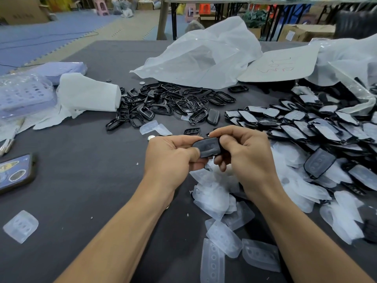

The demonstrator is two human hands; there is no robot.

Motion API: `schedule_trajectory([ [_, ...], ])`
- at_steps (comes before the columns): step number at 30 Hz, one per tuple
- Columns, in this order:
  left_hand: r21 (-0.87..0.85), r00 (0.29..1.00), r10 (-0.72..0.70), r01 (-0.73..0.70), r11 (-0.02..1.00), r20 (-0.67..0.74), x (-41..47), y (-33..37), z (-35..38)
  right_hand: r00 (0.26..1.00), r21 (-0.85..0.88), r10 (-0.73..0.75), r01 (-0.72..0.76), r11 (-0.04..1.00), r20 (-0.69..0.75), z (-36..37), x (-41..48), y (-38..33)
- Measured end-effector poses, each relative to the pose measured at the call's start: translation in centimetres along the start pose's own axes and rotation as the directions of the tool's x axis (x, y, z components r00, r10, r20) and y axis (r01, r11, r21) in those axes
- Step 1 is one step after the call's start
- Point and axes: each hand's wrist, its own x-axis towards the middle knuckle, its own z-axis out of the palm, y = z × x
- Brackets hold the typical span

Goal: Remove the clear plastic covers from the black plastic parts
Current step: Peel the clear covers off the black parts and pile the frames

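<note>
While we hold one black plastic part (209, 147) at frame centre, left hand (171, 155) pinching one end and right hand (243, 152) gripping the other to work its cover free, shed clear covers (222, 235) pile below and covered parts (314, 129) wait at right.

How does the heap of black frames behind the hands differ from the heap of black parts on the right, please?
The black frames are bare, hollow rings; the black parts still carry clear covers. The frames lie jumbled; the parts overlap in rows. Both rest on the table.
</note>
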Motion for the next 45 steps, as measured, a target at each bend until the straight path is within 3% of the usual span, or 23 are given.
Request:
schedule_trajectory([
  [3, -0.016, 1.000, -0.013, 0.013, 1.000, -0.003, 0.1, -0.1, -0.1, 1.000, 0.030, 0.005, -0.005, 1.000, 0.023, 0.0, -0.2, -0.1],
  [6, -0.039, 1.000, -0.023, 0.024, 0.999, 0.009, 0.0, 0.0, -0.1, 0.997, -0.081, -0.017, 0.023, 0.996, 0.073, 0.4, -0.5, -0.1],
  [10, -0.015, 0.999, -0.018, 0.017, 1.000, -0.040, 0.2, 0.0, -0.2, 0.999, -0.056, -0.001, -0.002, 0.998, -0.043, 0.3, -0.5, -0.1],
  [13, -0.014, 0.996, -0.014, 0.012, 1.000, -0.092, 0.5, -0.1, -0.3, 0.968, -0.216, -0.158, 0.115, 0.970, -0.194, -0.4, -0.4, -0.2],
  [15, 0.000, 0.994, 0.003, -0.003, 1.000, -0.113, 0.6, -0.3, -0.2, 0.949, -0.322, -0.242, 0.170, 0.932, -0.201, -0.3, -0.7, -0.4],
  [21, 0.086, 0.985, 0.090, -0.078, 0.993, -0.150, 0.7, -1.0, -0.1, 0.962, -0.461, -0.219, 0.121, 0.879, -0.166, 1.0, -1.0, 0.1],
  [24, 0.096, 0.983, 0.111, -0.097, 0.991, -0.146, 0.7, -1.2, 0.0, 0.969, -0.435, -0.160, 0.063, 0.898, -0.189, 1.3, -1.1, 0.2],
  [28, 0.138, 0.976, 0.139, -0.116, 0.984, -0.169, 0.9, -1.4, -0.2, 0.997, -0.240, -0.035, 0.016, 0.971, -0.075, 1.3, -1.2, -0.2],
  [34, 0.143, 0.975, 0.135, -0.111, 0.983, -0.174, 1.0, -1.5, -0.3, 0.998, -0.034, -0.036, 0.034, 0.999, -0.058, 0.8, -1.1, -0.7],
  [39, 0.114, 0.979, 0.120, -0.102, 0.988, -0.163, 1.0, -1.5, -0.3, 0.977, -0.151, -0.055, 0.024, 0.988, -0.207, 0.5, -0.9, 0.0],
  [45, -0.060, 0.997, 0.071, -0.071, 0.996, 0.008, 0.3, -0.9, 0.2, 0.994, -0.062, 0.013, -0.019, 0.998, -0.104, 0.8, -0.9, 0.0],
])
